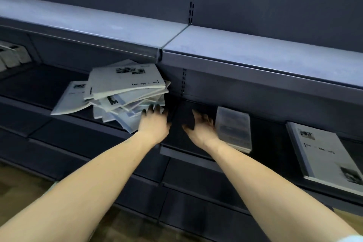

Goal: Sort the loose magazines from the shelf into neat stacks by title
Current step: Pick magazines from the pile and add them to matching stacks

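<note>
A messy pile of pale magazines (125, 92) lies askew on the dark shelf (39, 84), its top cover printed with a title and a small photo. My left hand (154, 122) reaches to the pile's lower right corner, fingers straight and touching the lowest copies. My right hand (200, 125) hovers palm-inward over the bare shelf, fingers relaxed, holding nothing. Just right of it sits a small neat stack (233, 129), blurred. Farther right lies another neat stack of large magazines (324, 155) with the same title as the pile's top cover.
An upper shelf (235, 49) overhangs the working shelf, leaving low headroom. Small pale items (11, 55) sit at the far left of the shelf. Lower shelf edges (176, 175) and a wooden floor (23, 186) lie below my arms.
</note>
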A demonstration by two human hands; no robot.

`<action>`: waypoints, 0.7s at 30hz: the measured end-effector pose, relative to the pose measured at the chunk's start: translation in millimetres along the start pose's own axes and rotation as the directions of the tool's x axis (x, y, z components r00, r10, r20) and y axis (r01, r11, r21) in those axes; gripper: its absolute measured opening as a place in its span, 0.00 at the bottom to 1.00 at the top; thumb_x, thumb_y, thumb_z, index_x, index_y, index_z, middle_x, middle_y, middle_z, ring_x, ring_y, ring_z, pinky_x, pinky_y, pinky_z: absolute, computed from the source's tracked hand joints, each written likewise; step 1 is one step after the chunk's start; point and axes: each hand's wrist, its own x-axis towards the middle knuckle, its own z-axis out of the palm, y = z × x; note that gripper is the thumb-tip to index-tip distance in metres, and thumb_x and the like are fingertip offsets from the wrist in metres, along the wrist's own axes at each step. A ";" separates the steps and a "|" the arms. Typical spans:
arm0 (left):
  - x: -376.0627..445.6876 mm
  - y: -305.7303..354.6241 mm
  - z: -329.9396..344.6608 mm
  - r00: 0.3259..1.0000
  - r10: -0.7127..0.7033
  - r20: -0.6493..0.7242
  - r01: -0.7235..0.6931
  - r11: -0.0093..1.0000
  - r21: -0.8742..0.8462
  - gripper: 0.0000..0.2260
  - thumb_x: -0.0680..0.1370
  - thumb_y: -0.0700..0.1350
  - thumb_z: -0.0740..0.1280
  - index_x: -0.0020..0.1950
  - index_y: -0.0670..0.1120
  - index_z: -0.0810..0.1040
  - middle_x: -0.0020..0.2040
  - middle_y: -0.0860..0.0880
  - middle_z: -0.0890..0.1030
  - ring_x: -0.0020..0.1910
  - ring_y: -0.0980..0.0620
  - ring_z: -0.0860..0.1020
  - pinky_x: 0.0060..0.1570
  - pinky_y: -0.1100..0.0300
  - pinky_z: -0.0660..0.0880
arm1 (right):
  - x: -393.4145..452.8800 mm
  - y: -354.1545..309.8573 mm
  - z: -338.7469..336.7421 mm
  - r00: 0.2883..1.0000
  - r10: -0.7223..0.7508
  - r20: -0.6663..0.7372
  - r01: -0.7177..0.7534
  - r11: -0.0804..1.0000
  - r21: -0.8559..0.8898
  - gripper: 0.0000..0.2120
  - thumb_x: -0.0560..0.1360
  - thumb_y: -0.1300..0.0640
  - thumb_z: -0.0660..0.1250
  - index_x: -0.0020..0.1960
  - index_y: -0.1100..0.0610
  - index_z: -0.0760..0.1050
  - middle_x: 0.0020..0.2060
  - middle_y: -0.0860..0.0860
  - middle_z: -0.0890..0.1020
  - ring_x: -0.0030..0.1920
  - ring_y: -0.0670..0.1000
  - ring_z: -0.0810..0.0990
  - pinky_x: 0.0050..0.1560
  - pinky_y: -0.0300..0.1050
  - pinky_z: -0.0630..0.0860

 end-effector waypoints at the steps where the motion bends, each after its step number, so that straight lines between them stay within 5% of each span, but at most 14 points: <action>1: 0.5 -10.5 -2.9 1.000 -0.005 -0.016 0.005 1.000 0.000 0.25 0.80 0.55 0.57 0.75 0.48 0.64 0.73 0.40 0.66 0.71 0.37 0.64 0.68 0.43 0.64 | 2.3 -10.5 1.6 1.000 -0.005 0.006 0.005 1.000 -0.009 0.37 0.77 0.35 0.59 0.80 0.44 0.49 0.78 0.54 0.58 0.77 0.59 0.58 0.75 0.56 0.59; 21: 27.0 -217.6 -31.3 0.988 -0.076 -0.136 0.079 0.997 0.016 0.23 0.80 0.56 0.57 0.69 0.44 0.70 0.66 0.40 0.71 0.66 0.39 0.67 0.65 0.44 0.66 | 65.1 -212.6 48.5 0.977 -0.187 -0.103 0.184 0.982 -0.034 0.29 0.81 0.42 0.57 0.79 0.48 0.56 0.79 0.53 0.54 0.79 0.57 0.49 0.76 0.56 0.53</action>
